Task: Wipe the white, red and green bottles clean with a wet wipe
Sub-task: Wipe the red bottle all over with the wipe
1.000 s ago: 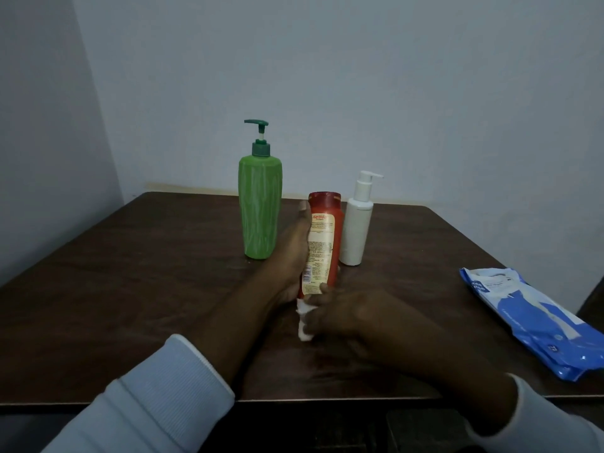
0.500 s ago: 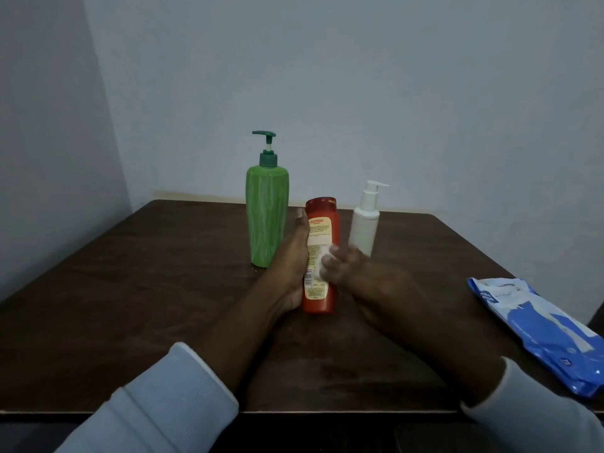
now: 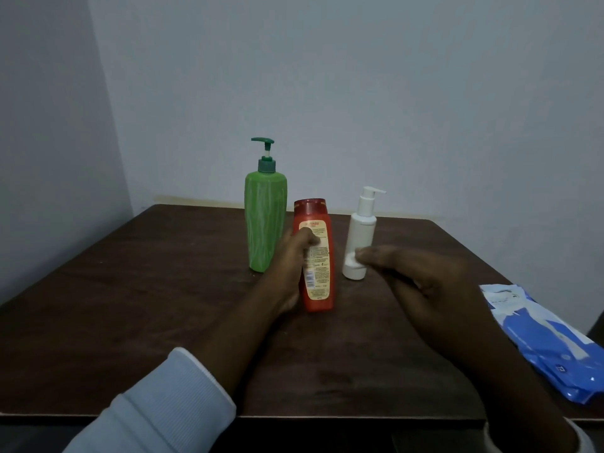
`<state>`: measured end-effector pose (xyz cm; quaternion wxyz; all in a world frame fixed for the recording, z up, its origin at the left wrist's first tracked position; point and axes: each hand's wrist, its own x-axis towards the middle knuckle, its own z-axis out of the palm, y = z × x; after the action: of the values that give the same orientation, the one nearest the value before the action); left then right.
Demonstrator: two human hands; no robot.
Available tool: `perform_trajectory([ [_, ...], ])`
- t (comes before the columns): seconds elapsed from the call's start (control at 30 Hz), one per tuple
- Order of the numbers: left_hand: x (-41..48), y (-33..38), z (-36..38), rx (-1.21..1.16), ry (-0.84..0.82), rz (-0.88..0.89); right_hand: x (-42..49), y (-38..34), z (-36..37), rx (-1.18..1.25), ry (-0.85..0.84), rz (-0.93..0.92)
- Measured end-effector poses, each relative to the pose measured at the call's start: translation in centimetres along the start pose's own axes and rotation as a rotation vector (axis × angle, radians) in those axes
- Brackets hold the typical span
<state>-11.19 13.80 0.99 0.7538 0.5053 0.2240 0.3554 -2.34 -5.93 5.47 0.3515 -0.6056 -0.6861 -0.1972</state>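
The red bottle (image 3: 315,256) is held near the middle of the table (image 3: 130,305). It is gripped from its left side by the left hand (image 3: 291,266), with the thumb laid across the label. It stands closer to the near edge than the green bottle (image 3: 264,223) and the white bottle (image 3: 361,230), which are set toward the far edge. A small wad of wet wipe (image 3: 351,256) is pinched in the fingertips of the right hand (image 3: 425,282), low against the white bottle; whether contact is made cannot be told.

The slim white bottle could be tipped if the wipe is pressed on it unsteadied, since the left hand is taken up with the red bottle. The green bottle, just beside that hand, could be knocked by the knuckles.

All three bottles are opaque, so their fill cannot be seen; the cap and both pumps are fitted. The blue wipe pack (image 3: 549,341) lies at the right edge, its contents hidden.
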Motion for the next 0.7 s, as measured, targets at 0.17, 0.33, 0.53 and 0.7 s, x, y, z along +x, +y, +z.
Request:
perform_trajectory([
  [0.17, 0.6, 0.3, -0.5, 0.109, 0.029, 0.235, -0.6, 1.0, -0.3, -0.006, -0.061, 0.153],
  [0.33, 0.9, 0.0, -0.7, 0.196, 0.014, 0.256, -2.3, 0.7, 0.8, 0.060, -0.168, 0.181],
  [0.53, 0.5, -0.1, -1.7, 0.368, -0.039, 0.152, -2.8, 1.0, 1.8, 0.106, -0.243, 0.222],
  [0.7, 0.9, -0.7, -3.1, 0.542, -0.040, 0.097, -2.8, 0.7, 2.4, 0.110, -0.249, 0.221],
])
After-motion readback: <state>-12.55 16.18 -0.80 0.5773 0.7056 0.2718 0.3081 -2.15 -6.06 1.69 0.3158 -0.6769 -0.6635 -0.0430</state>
